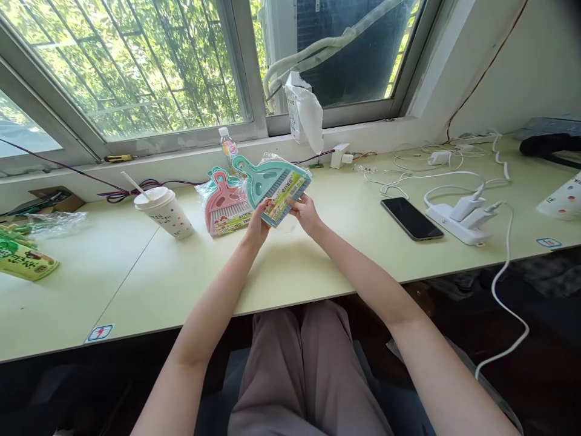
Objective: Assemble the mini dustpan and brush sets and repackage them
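Note:
Above the desk, both my hands grip a mint-green mini dustpan and brush set [262,181] with a printed yellow and white label, tilted up to the right. My left hand [258,225] closes on its lower left corner, thumb on the front. My right hand [306,213] pinches the lower right edge. Just behind and to the left, a pink dustpan and brush set [222,203] leans beside my left hand, in clear wrapping. Part of another green set [215,173] shows behind the pink one, mostly hidden.
A white lidded cup [166,212] with a straw stands left, a green snack packet [27,259] further left. A small bottle [227,144] stands behind the sets. On the right lie a black phone [411,218] and a power strip [458,224] with cables. Tissue packaging [302,112] stands by the window.

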Demonstrator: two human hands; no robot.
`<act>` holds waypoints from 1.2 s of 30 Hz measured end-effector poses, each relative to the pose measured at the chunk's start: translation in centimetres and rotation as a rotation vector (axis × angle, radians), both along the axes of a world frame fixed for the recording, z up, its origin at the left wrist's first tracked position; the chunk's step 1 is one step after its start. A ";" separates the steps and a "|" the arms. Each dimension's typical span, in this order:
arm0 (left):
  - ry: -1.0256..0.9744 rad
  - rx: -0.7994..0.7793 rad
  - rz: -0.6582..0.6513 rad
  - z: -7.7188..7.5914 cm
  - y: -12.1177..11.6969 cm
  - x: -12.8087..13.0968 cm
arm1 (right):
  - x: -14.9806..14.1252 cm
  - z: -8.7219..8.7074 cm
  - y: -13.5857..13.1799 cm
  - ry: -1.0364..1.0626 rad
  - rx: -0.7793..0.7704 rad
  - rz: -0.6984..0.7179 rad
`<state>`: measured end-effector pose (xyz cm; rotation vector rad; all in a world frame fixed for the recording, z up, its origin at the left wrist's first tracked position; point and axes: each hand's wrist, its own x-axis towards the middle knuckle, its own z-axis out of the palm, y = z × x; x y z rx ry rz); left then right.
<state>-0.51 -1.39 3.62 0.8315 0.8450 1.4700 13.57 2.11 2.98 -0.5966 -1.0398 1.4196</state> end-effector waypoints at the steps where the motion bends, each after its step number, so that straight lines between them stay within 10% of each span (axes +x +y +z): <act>1: 0.011 0.013 -0.059 0.1 -0.3 0.0 | 0.1 0.0 0.0 0.008 0.004 0.005; 6: 0.018 0.047 -0.256 0.0 -1.1 0.7 | 0.4 0.4 0.0 0.007 -0.009 0.017; 19: 0.004 0.029 0.116 0.3 0.3 0.2 | 0.4 -0.2 0.2 0.052 -0.034 0.000; 36: 0.028 -0.003 0.140 0.3 0.5 0.1 | 1.1 0.3 0.7 0.022 -0.106 0.029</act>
